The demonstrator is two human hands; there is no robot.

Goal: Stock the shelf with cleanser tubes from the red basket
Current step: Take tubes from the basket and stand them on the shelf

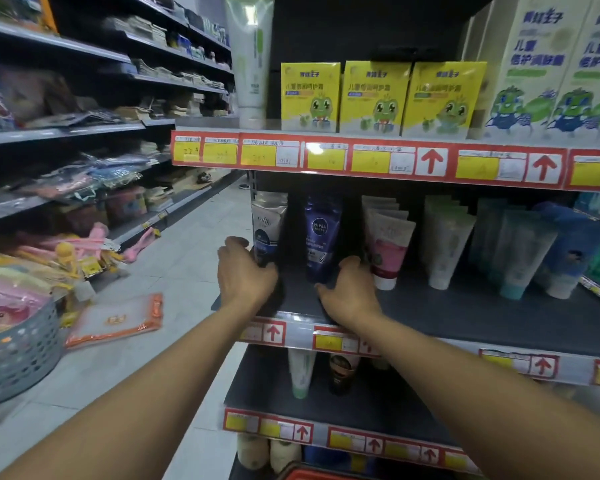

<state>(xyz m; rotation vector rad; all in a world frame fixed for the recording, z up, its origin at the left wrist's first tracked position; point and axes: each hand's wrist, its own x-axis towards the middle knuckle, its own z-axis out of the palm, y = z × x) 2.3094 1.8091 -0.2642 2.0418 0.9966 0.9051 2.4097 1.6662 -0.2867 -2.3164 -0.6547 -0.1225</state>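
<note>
A: Where are the hands?

B: Both reach onto the middle shelf. The left hand curls round the base of the white tube; the grip looks closed on it, though the fingers are hidden behind. The right hand sits at the foot of the blue tube, fingers bent and touching it; I cannot tell whether it truly grips.

A: Why hold them so low?

B: The tubes stand cap-down and lean back, so steadying them at the bottom probably keeps them upright and facing out.

A: And the basket?

B: Only a red rim shows at the bottom edge, below the shelves. Its contents are out of view.
</note>
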